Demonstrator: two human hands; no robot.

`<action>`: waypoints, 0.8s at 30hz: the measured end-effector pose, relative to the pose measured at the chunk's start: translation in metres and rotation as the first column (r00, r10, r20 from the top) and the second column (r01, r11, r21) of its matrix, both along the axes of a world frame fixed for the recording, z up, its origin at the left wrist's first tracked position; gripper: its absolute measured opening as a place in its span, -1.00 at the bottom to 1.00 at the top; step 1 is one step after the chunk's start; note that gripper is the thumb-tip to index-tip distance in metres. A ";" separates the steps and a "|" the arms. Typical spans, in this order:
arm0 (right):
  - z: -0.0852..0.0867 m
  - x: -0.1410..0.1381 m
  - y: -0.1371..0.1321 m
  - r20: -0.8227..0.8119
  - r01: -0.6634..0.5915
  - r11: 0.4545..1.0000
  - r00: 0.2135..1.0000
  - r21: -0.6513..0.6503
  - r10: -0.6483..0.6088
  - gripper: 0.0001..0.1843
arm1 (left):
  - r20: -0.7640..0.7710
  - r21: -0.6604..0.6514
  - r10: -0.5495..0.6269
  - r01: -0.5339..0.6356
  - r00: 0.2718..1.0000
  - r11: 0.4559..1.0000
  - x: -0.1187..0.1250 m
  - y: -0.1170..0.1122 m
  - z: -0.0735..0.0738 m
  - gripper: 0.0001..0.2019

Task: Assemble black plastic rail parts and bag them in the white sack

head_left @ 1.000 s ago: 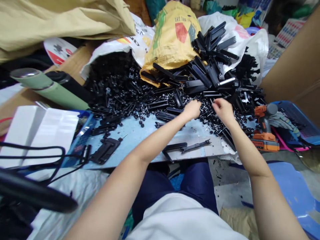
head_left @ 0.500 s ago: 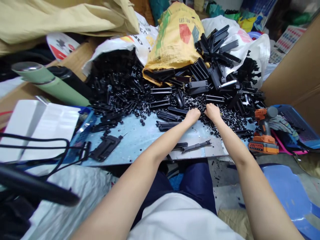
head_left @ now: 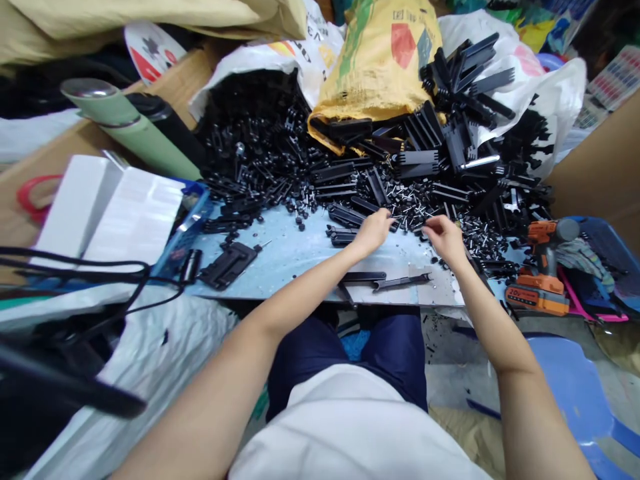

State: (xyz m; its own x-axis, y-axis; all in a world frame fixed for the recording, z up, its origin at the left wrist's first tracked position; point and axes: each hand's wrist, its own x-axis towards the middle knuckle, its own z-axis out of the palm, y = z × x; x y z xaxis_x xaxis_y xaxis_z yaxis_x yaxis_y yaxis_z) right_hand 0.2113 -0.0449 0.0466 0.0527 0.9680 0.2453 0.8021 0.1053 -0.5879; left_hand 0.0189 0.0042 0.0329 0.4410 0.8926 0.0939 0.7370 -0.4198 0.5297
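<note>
My left hand is closed in a pinch at the near edge of a heap of small screws. A tiny light sliver shows at its fingertips, too small to name. To its right, my right hand has thumb and fingertips together over the same edge of the heap; what they hold, if anything, I cannot make out. Black slotted plastic pieces lie just left of my left hand. Nearer to me, two long black handle-like parts rest by the table's front edge.
An orange cordless drill stands at the right beside a blue basket. A yellow sack spills black parts at the back. Leftward are a flat black part, a green flask and a white box. A blue chair stands lower right.
My hands have moved apart and slightly toward me, from close together over the screws. The right fingers have changed from a fist-like curl to a pinch. The whole view has shifted.
</note>
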 end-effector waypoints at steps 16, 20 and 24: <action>0.001 -0.083 -0.057 0.383 -0.349 0.831 0.763 -0.434 0.521 -0.79 | -0.323 -0.144 -0.045 -0.002 0.945 0.990 -0.118 -0.089 -0.018 -0.81; -0.008 -0.084 -0.060 0.404 -0.361 0.826 0.741 -0.433 0.536 -0.77 | -0.449 -0.165 -0.143 0.075 0.882 0.983 -0.106 -0.087 -0.004 -0.83; -0.024 -0.074 -0.064 0.352 -0.412 0.844 0.777 -0.343 0.522 -0.74 | -0.424 -0.092 -0.085 0.050 0.901 0.994 -0.102 -0.088 -0.010 -0.77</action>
State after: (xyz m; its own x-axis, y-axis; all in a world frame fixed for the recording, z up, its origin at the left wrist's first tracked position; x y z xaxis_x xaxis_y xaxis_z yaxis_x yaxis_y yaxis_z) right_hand 0.1372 -0.1087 0.0225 -0.4746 0.8746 -0.0994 0.8596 0.4362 -0.2662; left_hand -0.0830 -0.0837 0.0232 0.4830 0.8559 -0.1847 0.8709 -0.4476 0.2030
